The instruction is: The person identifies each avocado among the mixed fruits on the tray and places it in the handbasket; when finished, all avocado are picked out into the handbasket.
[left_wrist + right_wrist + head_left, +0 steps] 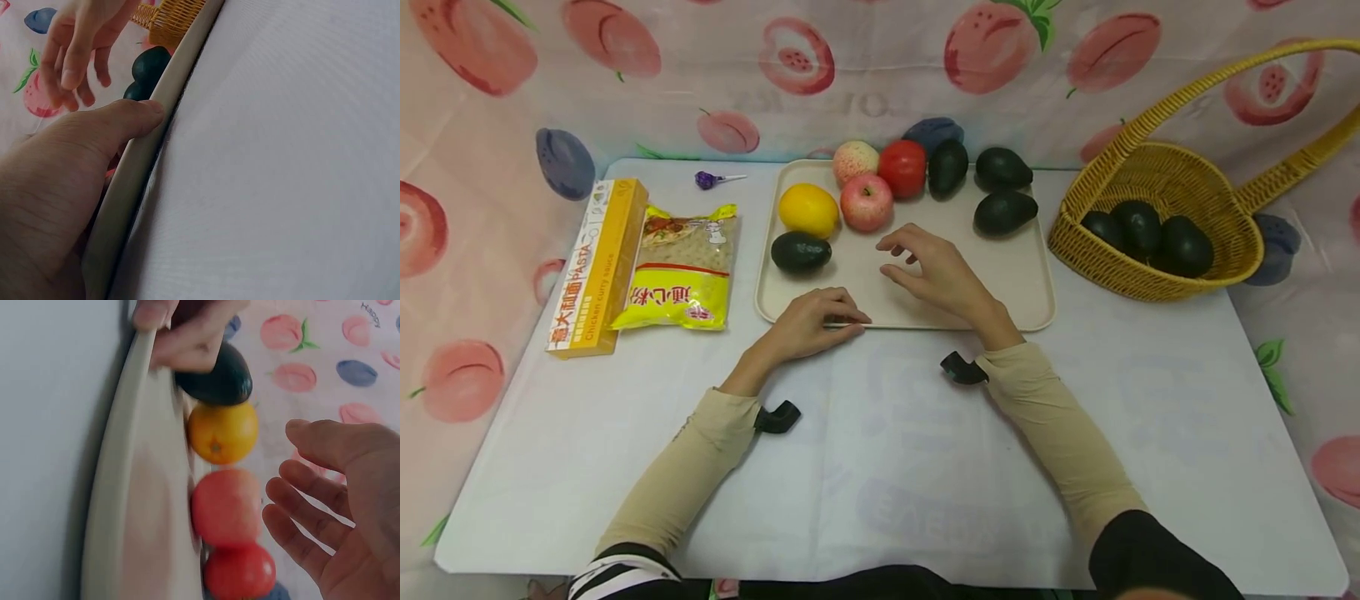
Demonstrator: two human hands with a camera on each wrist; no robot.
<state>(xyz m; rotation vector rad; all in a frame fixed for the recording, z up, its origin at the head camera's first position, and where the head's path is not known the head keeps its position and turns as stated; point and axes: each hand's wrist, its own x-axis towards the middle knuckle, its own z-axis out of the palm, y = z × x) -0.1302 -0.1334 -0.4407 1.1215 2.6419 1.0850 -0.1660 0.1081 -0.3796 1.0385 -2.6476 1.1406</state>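
A beige rectangular tray lies on the table. My left hand holds its near rim, thumb over the edge and fingers on the inner side. My right hand hovers over the middle of the tray, fingers loosely bent and apart, holding nothing. On the tray's left are a dark avocado and a yellow-orange citrus fruit. Beside them sit a pink apple, a speckled peach-like fruit and a round red fruit. Three avocados lie at the back right.
To the tray's right stands a wicker basket with a tall handle and three avocados inside. On the left are a yellow pasta box, a bag of macaroni and a purple lollipop. A fruit-print cloth hangs behind.
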